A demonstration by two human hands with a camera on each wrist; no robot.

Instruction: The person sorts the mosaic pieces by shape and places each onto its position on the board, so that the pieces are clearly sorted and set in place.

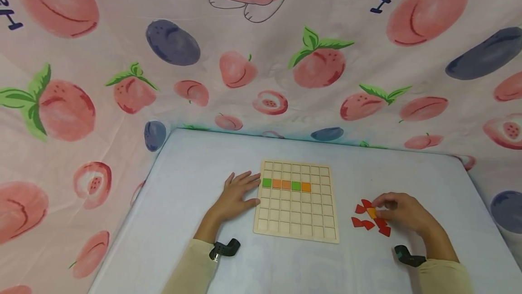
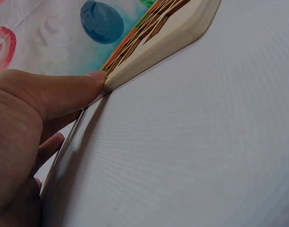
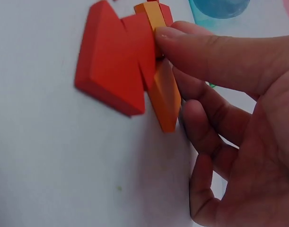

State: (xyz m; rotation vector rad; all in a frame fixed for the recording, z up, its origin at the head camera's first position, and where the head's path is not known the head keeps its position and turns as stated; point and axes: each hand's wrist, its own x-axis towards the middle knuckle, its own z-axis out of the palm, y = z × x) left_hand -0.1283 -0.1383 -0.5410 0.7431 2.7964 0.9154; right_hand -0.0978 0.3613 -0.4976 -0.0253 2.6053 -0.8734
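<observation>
A pale wooden grid board (image 1: 295, 217) lies on the white table. One row holds several square tiles, green (image 1: 296, 186) and orange (image 1: 287, 185). At the board's left edge is my left hand (image 1: 235, 199), fingers spread and straight; in the left wrist view its thumb (image 2: 73, 92) presses the board's side. Right of the board, my right hand (image 1: 401, 210) bends over loose pieces, thumb and forefinger pinching an orange tile (image 3: 153, 16). Beneath it in the right wrist view are a second orange piece (image 3: 165, 101) and red pieces with pointed ends (image 3: 118, 56).
More red pieces (image 1: 357, 222) lie scattered between the board and my right hand. A fruit-print cloth (image 1: 269, 49) rises behind the white tabletop (image 1: 212, 158) and along its left side. Each wrist wears a black strap camera (image 1: 408, 256).
</observation>
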